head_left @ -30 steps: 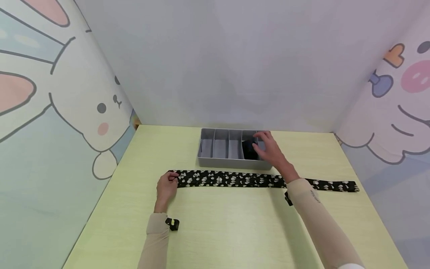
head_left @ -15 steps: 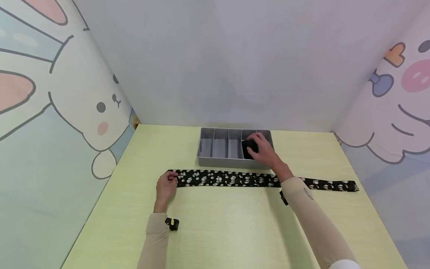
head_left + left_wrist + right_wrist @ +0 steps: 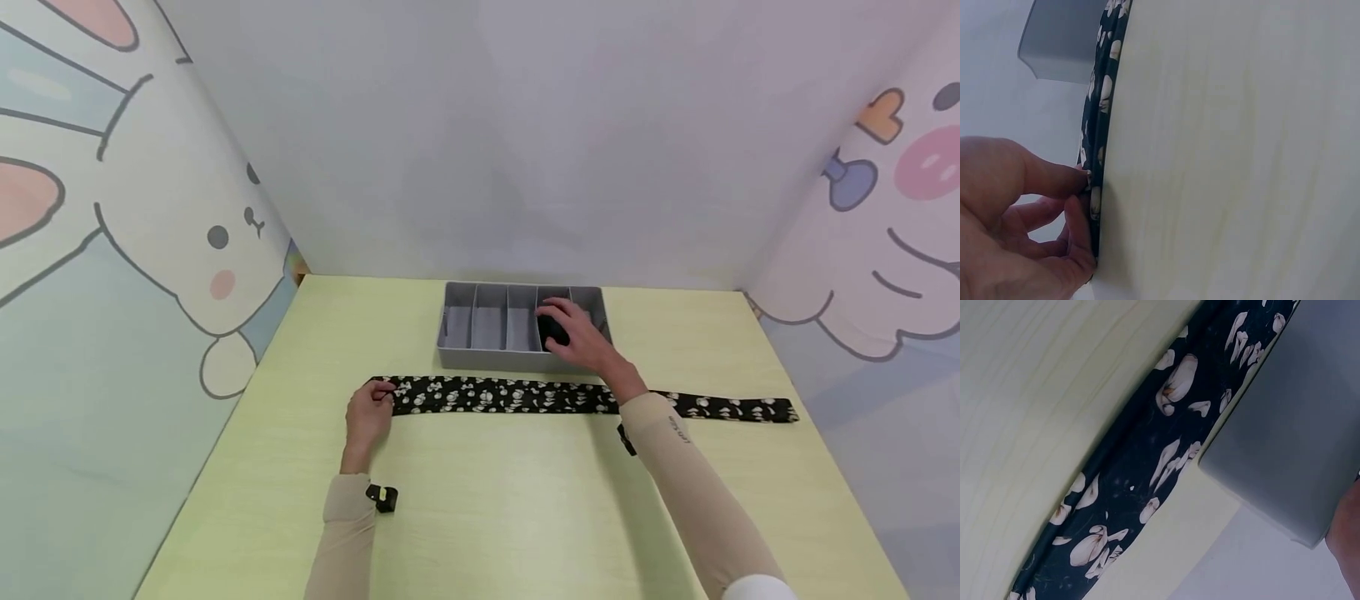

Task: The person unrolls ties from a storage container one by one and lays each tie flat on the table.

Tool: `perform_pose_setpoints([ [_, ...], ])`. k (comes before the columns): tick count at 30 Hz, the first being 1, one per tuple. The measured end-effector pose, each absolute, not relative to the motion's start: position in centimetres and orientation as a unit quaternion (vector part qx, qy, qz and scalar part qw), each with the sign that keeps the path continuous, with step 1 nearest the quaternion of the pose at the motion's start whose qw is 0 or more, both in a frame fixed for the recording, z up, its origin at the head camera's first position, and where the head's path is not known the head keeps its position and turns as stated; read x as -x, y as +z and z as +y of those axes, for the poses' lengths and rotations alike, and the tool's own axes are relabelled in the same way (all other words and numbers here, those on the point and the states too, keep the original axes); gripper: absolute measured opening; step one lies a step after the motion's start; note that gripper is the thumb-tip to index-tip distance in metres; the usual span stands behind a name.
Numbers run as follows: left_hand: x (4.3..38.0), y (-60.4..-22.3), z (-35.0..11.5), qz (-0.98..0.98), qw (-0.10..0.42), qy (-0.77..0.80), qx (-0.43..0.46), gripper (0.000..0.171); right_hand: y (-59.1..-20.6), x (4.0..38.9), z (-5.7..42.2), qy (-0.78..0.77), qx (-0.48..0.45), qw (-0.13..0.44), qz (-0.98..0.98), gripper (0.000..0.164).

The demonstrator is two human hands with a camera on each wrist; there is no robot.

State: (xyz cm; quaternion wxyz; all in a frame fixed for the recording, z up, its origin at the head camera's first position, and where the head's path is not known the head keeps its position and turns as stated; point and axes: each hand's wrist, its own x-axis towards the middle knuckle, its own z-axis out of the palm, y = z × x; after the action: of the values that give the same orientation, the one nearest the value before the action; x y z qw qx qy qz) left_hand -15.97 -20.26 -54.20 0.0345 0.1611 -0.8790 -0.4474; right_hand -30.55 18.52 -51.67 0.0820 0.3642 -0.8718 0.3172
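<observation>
"What's the left hand (image 3: 367, 417) doing, there left of centre in the frame?"

"Pinching the left end of that dark, pale-printed strip (image 3: 487, 395), thumb against fingers. The strip runs flat over the table (image 3: 480, 500), across the middle of the frame to the right, passing under the right forearm."

"And the right hand (image 3: 583, 337)?"

"Over the grey tray (image 3: 495, 360), just above the strip and right of centre. Its fingers and thumb curve round the black item (image 3: 552, 329) in the fourth compartment from the left. How tightly they press, I can't tell; the hand hides part of it, so I couldn't say what it is, either."

"So which step is this?"

"I'd judge it's getting hold of the black item while the other hand steadies the strip's end."

"What would the next move call for?"

"If it's a lift, a sure grip first, then straight up past the dividers. The left pinch should stay light, I'd think, so the strip doesn't pucker."
</observation>
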Motion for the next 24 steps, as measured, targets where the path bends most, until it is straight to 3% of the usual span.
perform_pose_setpoints([
  [7,15.90,-54.06,-20.22,-0.879,0.038,-0.447,-0.161,0.019,-51.33,30.16,18.38,0.323,-0.314,0.015,-0.893,0.037],
  [24,15.99,-54.28,-20.16,-0.880,0.035,-0.447,-0.158,0.019,-50.99,30.95,18.75,0.338,-0.275,-0.037,-0.899,0.030],
])
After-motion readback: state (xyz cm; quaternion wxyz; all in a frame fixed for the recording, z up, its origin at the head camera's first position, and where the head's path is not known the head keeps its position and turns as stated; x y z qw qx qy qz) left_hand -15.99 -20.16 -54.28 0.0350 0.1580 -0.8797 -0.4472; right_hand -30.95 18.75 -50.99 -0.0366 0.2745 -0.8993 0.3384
